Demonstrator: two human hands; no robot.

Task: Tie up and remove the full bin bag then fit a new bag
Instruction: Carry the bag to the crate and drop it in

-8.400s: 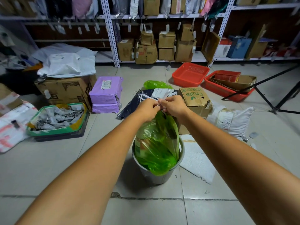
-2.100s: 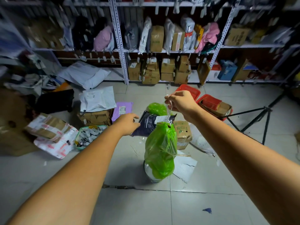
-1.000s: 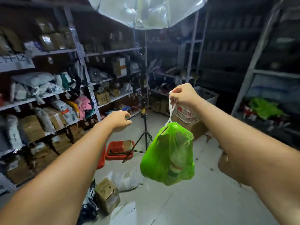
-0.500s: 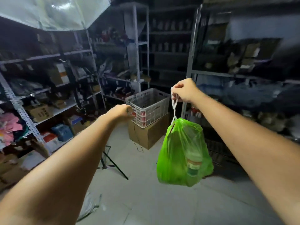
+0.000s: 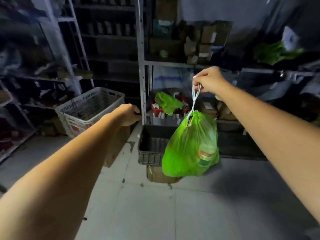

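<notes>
Here both bare forearms reach out over the pale tiled floor (image 5: pixel 155 213). The left hand (image 5: pixel 129 114) is loosely curled, holding nothing. The right hand (image 5: pixel 208 81) is closed around the white drawstring (image 5: pixel 195 98), and the full green bin bag (image 5: pixel 191 146) hangs from it in the air, clear of the floor. Behind the bag sits a dark crate (image 5: pixel 150 146), with a white basket (image 5: pixel 90 108) off to the left. Farther back stand metal shelves (image 5: pixel 141 66) with boxes and more green plastic.
</notes>
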